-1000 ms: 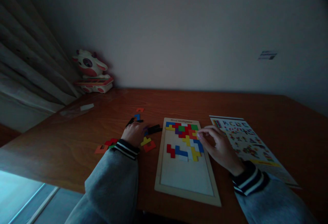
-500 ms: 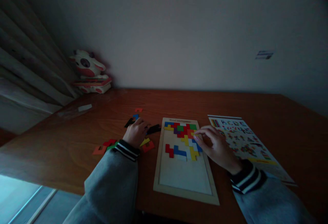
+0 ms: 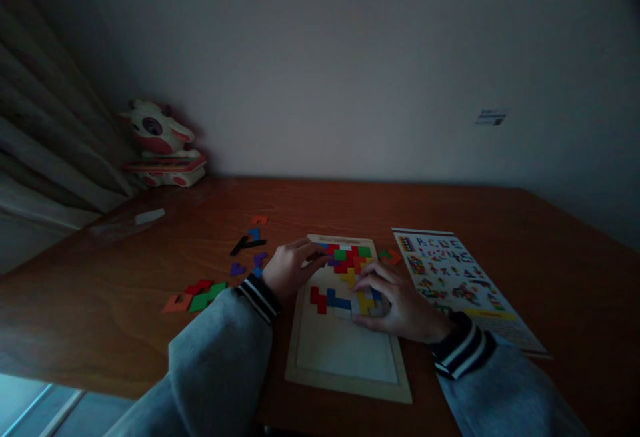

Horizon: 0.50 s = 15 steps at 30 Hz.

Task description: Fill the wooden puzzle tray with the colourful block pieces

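A pale wooden tray puzzle (image 3: 350,363) lies in front of me. Coloured block pieces fill part of its upper half. My left hand (image 3: 293,267) reaches over its upper left edge, thumb and fingertips pinched together near a purple piece. Whatever is in that pinch, if anything, is hidden. My right hand (image 3: 403,300) hovers at the tray's right side, thumb and fingers apart around the yellow piece (image 3: 366,303). Left of it sit a blue piece (image 3: 339,299) and a red piece (image 3: 318,299). Some pieces are covered by my fingers.
Loose red (image 3: 199,286), green (image 3: 206,297) and orange pieces (image 3: 177,303) lie left on the table, with black (image 3: 254,243) and purple pieces (image 3: 238,269) behind. An orange piece (image 3: 393,257) is right of the tray. A printed pattern sheet (image 3: 480,317) lies farther right; a cow toy (image 3: 165,143) stands back left.
My left hand has moved right, from the loose pieces to the tray's upper left. My right hand has shifted left and lower over the tray, its fingers spreading. The view has turned slightly right.
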Tool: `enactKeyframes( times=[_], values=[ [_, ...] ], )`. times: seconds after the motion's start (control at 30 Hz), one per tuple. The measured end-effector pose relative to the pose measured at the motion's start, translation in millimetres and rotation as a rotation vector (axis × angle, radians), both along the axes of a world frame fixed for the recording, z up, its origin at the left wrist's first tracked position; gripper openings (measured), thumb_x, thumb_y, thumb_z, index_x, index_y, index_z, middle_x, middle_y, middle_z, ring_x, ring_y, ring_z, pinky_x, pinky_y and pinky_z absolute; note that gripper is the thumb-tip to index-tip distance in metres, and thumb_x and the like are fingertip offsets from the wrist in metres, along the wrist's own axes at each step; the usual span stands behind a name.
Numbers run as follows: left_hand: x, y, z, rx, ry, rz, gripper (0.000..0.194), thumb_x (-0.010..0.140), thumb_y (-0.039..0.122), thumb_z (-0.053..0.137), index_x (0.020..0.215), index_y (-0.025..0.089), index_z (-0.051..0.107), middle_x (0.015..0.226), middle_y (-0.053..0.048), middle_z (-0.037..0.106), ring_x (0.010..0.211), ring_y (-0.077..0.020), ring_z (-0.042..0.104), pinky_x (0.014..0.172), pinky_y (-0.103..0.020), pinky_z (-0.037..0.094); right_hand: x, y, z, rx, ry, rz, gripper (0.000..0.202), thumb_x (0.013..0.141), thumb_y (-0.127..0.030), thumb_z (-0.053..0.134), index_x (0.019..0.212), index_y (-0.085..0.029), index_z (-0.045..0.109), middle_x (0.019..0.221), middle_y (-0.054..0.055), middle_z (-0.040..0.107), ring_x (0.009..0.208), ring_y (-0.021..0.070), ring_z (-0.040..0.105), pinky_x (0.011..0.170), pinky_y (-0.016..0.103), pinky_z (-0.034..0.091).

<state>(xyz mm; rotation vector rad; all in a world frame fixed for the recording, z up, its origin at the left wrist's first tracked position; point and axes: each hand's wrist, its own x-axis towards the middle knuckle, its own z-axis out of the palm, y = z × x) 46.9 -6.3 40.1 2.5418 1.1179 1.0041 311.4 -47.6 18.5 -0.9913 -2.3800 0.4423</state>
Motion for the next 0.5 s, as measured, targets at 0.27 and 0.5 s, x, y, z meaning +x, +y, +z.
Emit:
enactKeyframes(
  times=[0.27,0.5],
  values=[
    [18.8,0.2,-15.6,0.085,-0.066,-0.061,0.015,0.097,0.027,0.057,0.106,0.018,0.066,0.095,-0.005,0.073,0.08,-0.0139,0.07,0.075,-0.025,0.057,0.3,0.2,-0.7,-0.011,-0.02,-0.014,0.042,0.072,-0.05,0.079,0.104,-0.026,0.065,0.112,0.007,0.056,0.109,0.0265,0.055,0.095,0.046,0.049],
    [16.1,-9.6,-15.8,0.079,-0.107,-0.096,0.021,0.097,0.026,0.057,0.114,0.02,0.067,0.098,-0.005,0.075,0.086,-0.0152,0.071,0.081,-0.027,0.058,-1.2,2.4,-1.3,0.014,0.069,-0.081,0.031,0.084,-0.046,0.07,0.106,-0.025,0.062,0.109,0.007,0.06,0.105,0.025,0.058,0.092,0.044,0.05]
  ],
)
